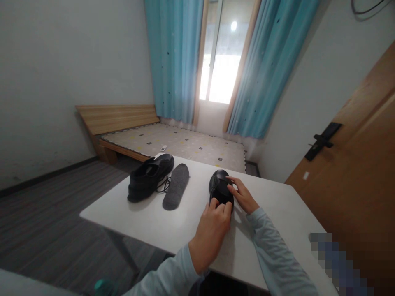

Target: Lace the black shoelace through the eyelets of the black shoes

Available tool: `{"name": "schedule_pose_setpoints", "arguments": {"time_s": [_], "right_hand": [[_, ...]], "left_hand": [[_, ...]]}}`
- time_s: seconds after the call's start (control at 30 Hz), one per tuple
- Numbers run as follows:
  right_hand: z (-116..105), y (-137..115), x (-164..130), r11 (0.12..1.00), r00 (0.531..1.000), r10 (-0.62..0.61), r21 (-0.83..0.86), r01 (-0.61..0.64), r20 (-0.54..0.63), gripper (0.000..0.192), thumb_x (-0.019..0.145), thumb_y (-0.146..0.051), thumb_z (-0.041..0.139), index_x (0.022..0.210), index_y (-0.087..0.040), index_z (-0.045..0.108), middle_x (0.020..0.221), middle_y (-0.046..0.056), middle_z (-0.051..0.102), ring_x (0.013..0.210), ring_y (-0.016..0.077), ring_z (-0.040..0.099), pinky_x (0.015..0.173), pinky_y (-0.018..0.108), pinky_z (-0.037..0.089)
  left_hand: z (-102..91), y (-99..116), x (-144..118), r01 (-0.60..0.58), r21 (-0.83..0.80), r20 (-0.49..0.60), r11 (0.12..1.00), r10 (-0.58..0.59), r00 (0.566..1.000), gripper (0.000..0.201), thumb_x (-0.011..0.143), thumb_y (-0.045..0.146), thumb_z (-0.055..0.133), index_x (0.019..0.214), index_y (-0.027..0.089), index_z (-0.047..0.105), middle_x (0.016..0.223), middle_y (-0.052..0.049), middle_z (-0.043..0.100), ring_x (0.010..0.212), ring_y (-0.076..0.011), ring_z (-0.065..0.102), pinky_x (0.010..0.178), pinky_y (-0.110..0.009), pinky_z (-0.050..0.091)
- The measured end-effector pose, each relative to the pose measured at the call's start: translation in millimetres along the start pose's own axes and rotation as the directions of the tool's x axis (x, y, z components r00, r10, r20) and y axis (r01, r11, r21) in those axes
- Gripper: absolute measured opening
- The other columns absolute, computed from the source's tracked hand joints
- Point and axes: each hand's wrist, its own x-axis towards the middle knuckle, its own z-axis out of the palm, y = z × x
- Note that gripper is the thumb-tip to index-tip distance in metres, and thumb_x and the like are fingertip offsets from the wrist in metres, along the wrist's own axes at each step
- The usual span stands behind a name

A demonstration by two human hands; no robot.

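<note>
"Black shoe (216,179): location, grip?"

"On white table (148,224); left hand (211,230) curled at its opening, right hand (243,196) against its upper; whether either clamps, I cannot tell."

"Obstructions?"

"Left hand hides the heel. Gray insole (177,188), beside a second shoe (143,181), lies well leftward."

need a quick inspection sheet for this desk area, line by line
surface: white table, things resting on it
job's things: handled black shoe, toe pointing away from the person; other black shoe to its left; grey insole lying between them
clutter: white remote-like item on the bed; teal item at the lower left, too blurred to identify
hands: left hand at the handled shoe's opening, fingers curled; right hand touching its upper; grip unclear
cables: dark cable high on the right
surroundings: blue curtains, bright window, wooden door
</note>
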Motion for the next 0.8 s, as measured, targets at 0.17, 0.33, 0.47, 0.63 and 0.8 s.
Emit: {"name": "schedule_pose_setpoints", "arguments": {"time_s": [0.17,0.33,0.47,0.63,0.8], "right_hand": [[-3,-1,2,0.997,0.991,0.078,0.022,-0.076,-0.111,0.042,0.083,-0.047,0.046,0.115,-0.020,0.049,0.122,0.011,0.050,0.104,0.0225,0.055,0.077,0.034,0.051],[-5,-4,5,0.983,0.967,0.132,-0.099,-0.156,-0.218,0.033,0.080,-0.045,0.047,0.094,-0.018,0.059,0.102,0.010,0.062,0.086,0.0206,0.062,0.068,0.031,0.050],[-8,4,5,0.931,0.942,0.196,-0.250,-0.265,-0.271,0.026,0.079,-0.039,0.047,0.080,-0.018,0.062,0.082,0.006,0.068,0.068,0.0175,0.063,0.068,0.031,0.047],[-7,8,3,0.887,0.962,0.172,-0.393,-0.244,-0.210,0.020,0.079,-0.030,0.046,0.078,-0.019,0.062,0.079,0.005,0.069,0.063,0.0164,0.063,0.066,0.029,0.045],[-2,5,2,0.896,0.996,0.070,-0.434,-0.091,-0.063,0.022,0.081,-0.028,0.043,0.088,-0.019,0.062,0.080,0.004,0.068,0.064,0.0153,0.062,0.064,0.027,0.045]], "left_hand": [[-6.0,-15,-1,-0.028,-0.149,0.017,0.988,0.031,0.999,0.041,0.073,0.013,0.065,0.110,0.018,0.050,0.100,-0.005,0.062,0.099,-0.0227,0.047,0.083,-0.033,0.049],[-15.6,-28,-3,-0.015,-0.218,-0.002,0.976,0.014,1.000,0.037,0.070,0.013,0.067,0.105,0.020,0.054,0.097,-0.003,0.063,0.101,-0.0215,0.047,0.083,-0.031,0.049],[-14.2,-27,-7,-0.021,-0.212,-0.047,0.977,0.011,0.999,0.034,0.071,0.010,0.065,0.102,0.022,0.054,0.096,-0.001,0.062,0.103,-0.0216,0.046,0.081,-0.031,0.050],[-18.5,-30,-12,-0.077,-0.198,-0.118,0.977,0.054,0.991,0.033,0.072,0.006,0.063,0.100,0.023,0.054,0.096,-0.001,0.061,0.108,-0.0214,0.044,0.083,-0.032,0.050],[-30.6,-44,-15,-0.072,-0.171,-0.215,0.983,0.034,0.976,0.034,0.073,0.007,0.062,0.102,0.023,0.054,0.095,-0.001,0.060,0.113,-0.0223,0.042,0.086,-0.034,0.050]]}}
